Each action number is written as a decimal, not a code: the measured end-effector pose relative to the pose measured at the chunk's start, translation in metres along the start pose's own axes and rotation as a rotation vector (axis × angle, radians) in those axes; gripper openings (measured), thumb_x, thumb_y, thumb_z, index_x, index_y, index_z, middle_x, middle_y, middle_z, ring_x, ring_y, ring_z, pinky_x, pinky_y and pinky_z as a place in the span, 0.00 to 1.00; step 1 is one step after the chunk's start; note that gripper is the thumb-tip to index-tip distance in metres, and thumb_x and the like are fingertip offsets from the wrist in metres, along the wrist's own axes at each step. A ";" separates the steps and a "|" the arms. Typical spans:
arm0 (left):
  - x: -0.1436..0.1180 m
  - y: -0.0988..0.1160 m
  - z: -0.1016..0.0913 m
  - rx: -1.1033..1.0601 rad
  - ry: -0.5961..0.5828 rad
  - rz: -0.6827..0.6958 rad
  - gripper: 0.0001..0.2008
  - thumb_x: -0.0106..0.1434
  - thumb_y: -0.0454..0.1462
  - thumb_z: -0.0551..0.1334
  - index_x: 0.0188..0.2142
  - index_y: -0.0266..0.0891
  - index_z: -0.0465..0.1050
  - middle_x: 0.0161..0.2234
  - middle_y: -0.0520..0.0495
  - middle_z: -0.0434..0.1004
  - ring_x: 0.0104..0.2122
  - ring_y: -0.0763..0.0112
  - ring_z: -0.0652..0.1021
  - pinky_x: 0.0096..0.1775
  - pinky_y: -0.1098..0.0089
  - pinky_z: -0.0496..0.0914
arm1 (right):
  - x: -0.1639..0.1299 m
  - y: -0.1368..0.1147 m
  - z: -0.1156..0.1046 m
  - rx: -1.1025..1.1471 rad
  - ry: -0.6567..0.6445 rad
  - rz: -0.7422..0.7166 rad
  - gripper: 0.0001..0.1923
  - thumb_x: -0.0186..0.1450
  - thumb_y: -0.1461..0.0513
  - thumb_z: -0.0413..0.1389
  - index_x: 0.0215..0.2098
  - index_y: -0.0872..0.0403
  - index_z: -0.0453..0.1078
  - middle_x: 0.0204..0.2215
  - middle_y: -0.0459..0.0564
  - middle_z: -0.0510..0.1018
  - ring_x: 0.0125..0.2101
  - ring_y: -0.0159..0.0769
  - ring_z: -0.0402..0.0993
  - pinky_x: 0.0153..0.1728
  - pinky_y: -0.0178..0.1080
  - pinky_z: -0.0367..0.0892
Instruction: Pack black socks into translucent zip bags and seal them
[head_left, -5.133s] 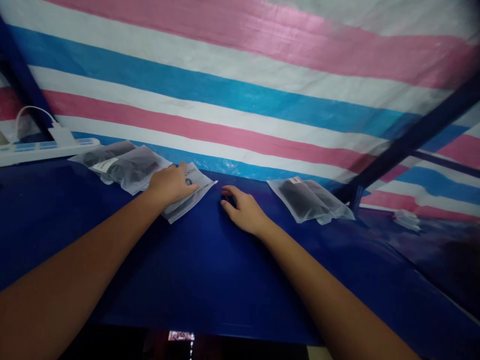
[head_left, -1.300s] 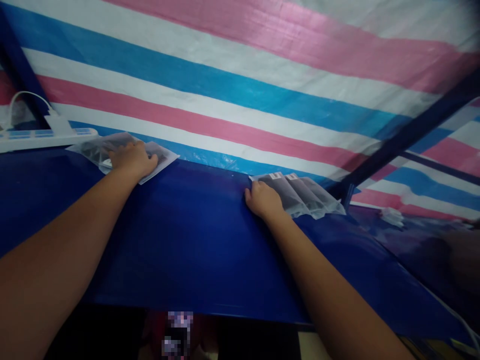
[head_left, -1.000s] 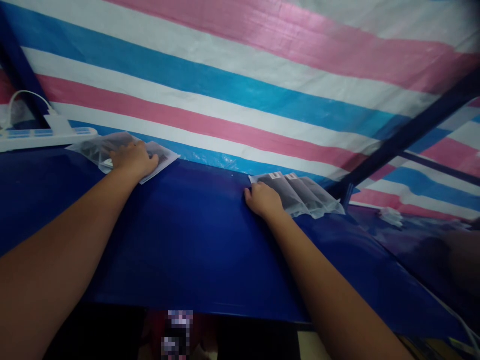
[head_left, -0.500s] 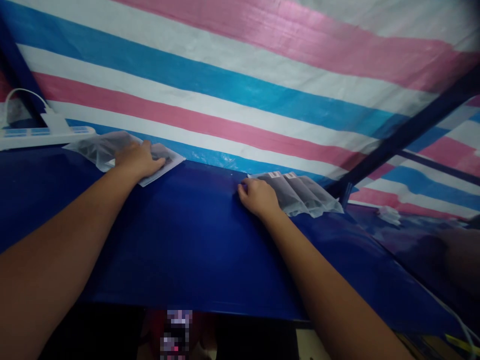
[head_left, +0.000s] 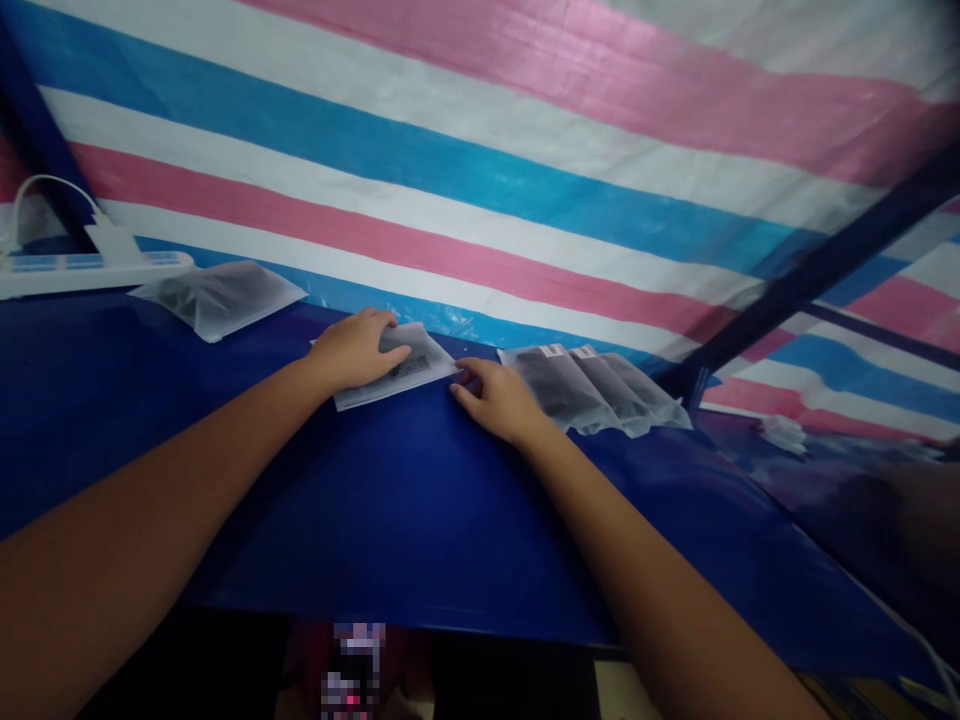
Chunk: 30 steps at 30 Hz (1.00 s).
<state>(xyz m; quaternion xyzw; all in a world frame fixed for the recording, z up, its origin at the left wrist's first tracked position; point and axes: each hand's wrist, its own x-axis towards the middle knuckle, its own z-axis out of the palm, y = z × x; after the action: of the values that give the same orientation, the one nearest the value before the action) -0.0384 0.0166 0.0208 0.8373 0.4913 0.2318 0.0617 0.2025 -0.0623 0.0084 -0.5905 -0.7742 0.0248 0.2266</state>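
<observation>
My left hand (head_left: 356, 347) rests on a flat frosted plastic bag (head_left: 420, 375) with dark printing, its thumb stretched over the top and its other fingers partly hidden at the far edge. At that bag's right corner is my right hand (head_left: 499, 400), index finger and thumb apart; whether the fingertips touch the corner I cannot tell. Just right of this hand lie several filled frosted bags (head_left: 566, 390), overlapping in a row, dark contents showing through and white labels on two. Another filled frosted bag (head_left: 229, 295) lies at the left back.
A white power strip (head_left: 97, 275) with a plugged-in white adapter sits at the back left of the blue table (head_left: 390, 520). Striped plastic sheeting (head_left: 450, 180) rises behind it, with a dark slanted pole (head_left: 780, 290) at right. A cable (head_left: 892, 610) runs along the right side.
My left hand has moved right, bringing the flat bag away from the filled bag at left toward my right hand. My right hand has shifted slightly, its fingers now at the bag's corner.
</observation>
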 end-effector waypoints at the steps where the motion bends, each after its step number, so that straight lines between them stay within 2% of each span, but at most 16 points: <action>1: 0.000 -0.001 0.000 -0.009 0.000 0.011 0.27 0.65 0.56 0.57 0.57 0.46 0.69 0.59 0.42 0.72 0.55 0.53 0.74 0.52 0.57 0.69 | 0.000 0.002 0.000 -0.003 0.008 0.007 0.22 0.66 0.59 0.57 0.58 0.55 0.71 0.44 0.53 0.82 0.41 0.39 0.77 0.43 0.39 0.68; 4: 0.000 -0.002 0.001 -0.032 0.003 0.060 0.27 0.65 0.55 0.57 0.57 0.46 0.69 0.59 0.43 0.73 0.55 0.53 0.74 0.51 0.57 0.69 | 0.001 0.004 0.001 0.001 0.023 0.025 0.19 0.67 0.61 0.56 0.55 0.54 0.73 0.43 0.52 0.83 0.39 0.38 0.78 0.42 0.38 0.68; 7: 0.000 -0.002 0.001 -0.047 -0.002 0.090 0.27 0.64 0.55 0.58 0.58 0.46 0.69 0.59 0.44 0.73 0.55 0.54 0.75 0.51 0.57 0.70 | 0.002 0.004 0.000 -0.012 0.051 0.049 0.13 0.68 0.62 0.54 0.49 0.53 0.76 0.40 0.51 0.84 0.36 0.37 0.78 0.39 0.37 0.68; 17: 0.000 -0.001 0.001 -0.046 -0.022 0.069 0.29 0.64 0.57 0.57 0.58 0.46 0.69 0.59 0.44 0.74 0.55 0.52 0.75 0.52 0.56 0.69 | 0.003 -0.003 -0.005 0.076 0.101 0.170 0.03 0.64 0.63 0.59 0.36 0.52 0.74 0.32 0.47 0.83 0.31 0.34 0.77 0.30 0.34 0.65; 20: 0.000 -0.001 0.000 -0.048 -0.036 0.065 0.29 0.64 0.57 0.57 0.59 0.46 0.68 0.59 0.43 0.73 0.55 0.51 0.75 0.52 0.56 0.69 | 0.003 -0.003 -0.006 0.081 0.107 0.166 0.03 0.63 0.64 0.59 0.35 0.53 0.75 0.31 0.47 0.83 0.30 0.34 0.77 0.30 0.35 0.64; 26: 0.000 -0.001 -0.001 -0.037 -0.043 0.056 0.30 0.64 0.58 0.57 0.59 0.48 0.68 0.60 0.44 0.73 0.56 0.52 0.74 0.52 0.56 0.69 | 0.002 -0.003 -0.013 -0.012 0.034 0.178 0.08 0.61 0.65 0.58 0.35 0.51 0.80 0.31 0.48 0.84 0.32 0.38 0.79 0.32 0.38 0.67; 30: -0.001 0.000 -0.001 -0.037 -0.048 0.053 0.31 0.64 0.58 0.57 0.60 0.47 0.69 0.60 0.44 0.73 0.56 0.50 0.74 0.52 0.54 0.70 | 0.002 -0.003 -0.014 -0.043 0.042 0.161 0.10 0.61 0.65 0.57 0.36 0.51 0.82 0.31 0.48 0.85 0.33 0.39 0.80 0.33 0.38 0.69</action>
<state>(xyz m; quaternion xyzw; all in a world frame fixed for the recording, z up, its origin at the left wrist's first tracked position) -0.0391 0.0159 0.0214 0.8541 0.4628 0.2224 0.0829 0.2051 -0.0645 0.0222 -0.6561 -0.7194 0.0140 0.2276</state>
